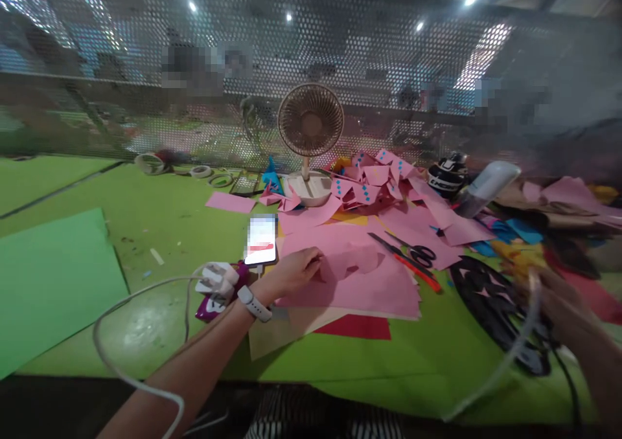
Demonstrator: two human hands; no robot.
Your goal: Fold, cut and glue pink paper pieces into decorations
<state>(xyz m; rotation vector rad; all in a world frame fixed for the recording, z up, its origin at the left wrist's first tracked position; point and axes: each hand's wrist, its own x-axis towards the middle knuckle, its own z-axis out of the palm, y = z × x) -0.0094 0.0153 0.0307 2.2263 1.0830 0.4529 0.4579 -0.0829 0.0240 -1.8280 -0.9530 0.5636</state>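
My left hand [296, 270], with a white watch on the wrist, pinches the edge of a cut piece of pink paper [357, 261]. That piece rests over a larger pink sheet [359, 293]. At the right, my right hand [554, 293] is blurred and its fingers look closed. A long translucent stick [515, 348] and a black cord [566, 377] run from beside it, but what it grips is hidden. Below this hand lies a black flat piece with cut-out openings [486, 309]. Scissors [420, 254] and a red-handled cutter [420, 274] lie between the hands.
A lit phone [262, 241] and a white plug [216, 280] with cable lie left of centre. Behind stands a small fan [311, 122] beside piled pink cut-outs [374, 180]. Tape rolls [199, 172] line the back, and a green sheet [53, 283] is at left.
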